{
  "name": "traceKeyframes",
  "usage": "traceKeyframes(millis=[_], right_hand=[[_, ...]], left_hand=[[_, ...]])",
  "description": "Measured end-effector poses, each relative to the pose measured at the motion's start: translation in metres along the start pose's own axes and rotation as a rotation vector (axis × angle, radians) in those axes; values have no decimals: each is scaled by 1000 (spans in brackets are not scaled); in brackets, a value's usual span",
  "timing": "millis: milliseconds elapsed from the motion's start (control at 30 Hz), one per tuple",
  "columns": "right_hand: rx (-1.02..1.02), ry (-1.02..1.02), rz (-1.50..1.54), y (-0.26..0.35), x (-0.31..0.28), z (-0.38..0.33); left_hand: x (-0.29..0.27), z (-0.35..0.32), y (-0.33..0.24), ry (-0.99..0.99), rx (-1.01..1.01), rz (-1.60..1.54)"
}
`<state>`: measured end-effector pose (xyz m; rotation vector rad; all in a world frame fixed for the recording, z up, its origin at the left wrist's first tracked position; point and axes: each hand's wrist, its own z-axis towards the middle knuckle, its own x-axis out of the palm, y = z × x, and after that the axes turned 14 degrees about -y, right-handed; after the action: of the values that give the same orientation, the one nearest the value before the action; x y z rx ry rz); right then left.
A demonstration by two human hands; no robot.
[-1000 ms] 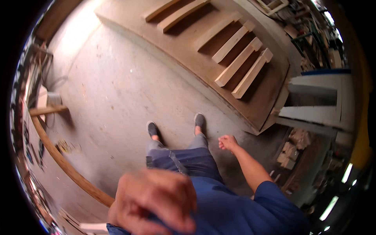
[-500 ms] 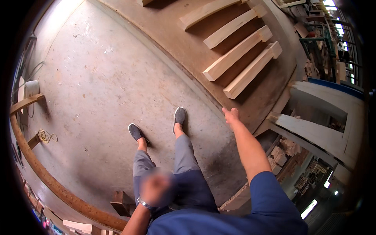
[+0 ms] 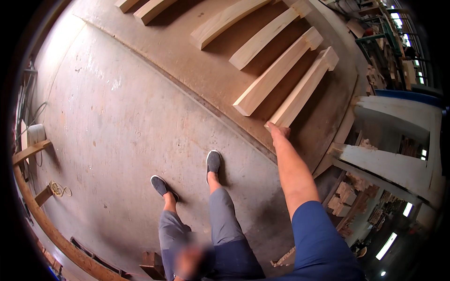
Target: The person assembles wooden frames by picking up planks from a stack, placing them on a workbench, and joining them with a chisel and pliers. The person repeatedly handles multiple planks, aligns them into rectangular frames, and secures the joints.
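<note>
My right hand (image 3: 280,133) reaches out to the near end of a pale squared wooden beam (image 3: 305,91), fingers and thumb closed about that end. The beam lies on a brown board surface (image 3: 187,70), its far end wider than its shaft. Just left of it lies a similar beam (image 3: 276,72), with another one (image 3: 265,37) beyond, each roughly alongside the others. My left hand (image 3: 189,263) is low in front of my lap, away from the beams; it is blurred and its fingers cannot be made out.
More pale beams (image 3: 229,21) lie farther up the board. A grey machine (image 3: 389,159) stands at the right, with stacked wood pieces (image 3: 344,196) below it. On the left are a curved wooden rail (image 3: 51,229), a coiled cord (image 3: 60,188) and a white bucket (image 3: 36,134).
My right hand, stretched out short of the beams before, has come onto the near end of the rightmost one. The view has tilted, and my left hand sits lower in it.
</note>
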<state>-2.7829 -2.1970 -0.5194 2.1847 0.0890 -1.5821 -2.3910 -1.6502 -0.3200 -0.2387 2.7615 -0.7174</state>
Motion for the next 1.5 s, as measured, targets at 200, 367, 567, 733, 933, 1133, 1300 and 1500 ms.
traceKeyframes(millis=[200,367,567,733,933,1133,1300,1500], right_hand=[[-61,13,-63,-14,-45,-42],[-161,134,-93,-44,-156,-156],[121,595,214,-89,-274,-317],[281,788,254,-96,-349,-428],[334,1256,228,-95,-389,-436],[566,970,418,-73,-304,-334],[505,1110,678,-32,-275,-321],[536,1091,646,-41,-244,-332]], left_hand=[[1,2,-54,-13,5,9],[22,3,-195,81,-98,130],[49,16,-214,92,300,103],[13,-24,-302,384,167,151],[-17,-26,-316,452,13,222],[-13,-20,-307,410,73,288],[-21,-50,-350,450,-113,206],[-53,-41,-324,401,-329,-105]])
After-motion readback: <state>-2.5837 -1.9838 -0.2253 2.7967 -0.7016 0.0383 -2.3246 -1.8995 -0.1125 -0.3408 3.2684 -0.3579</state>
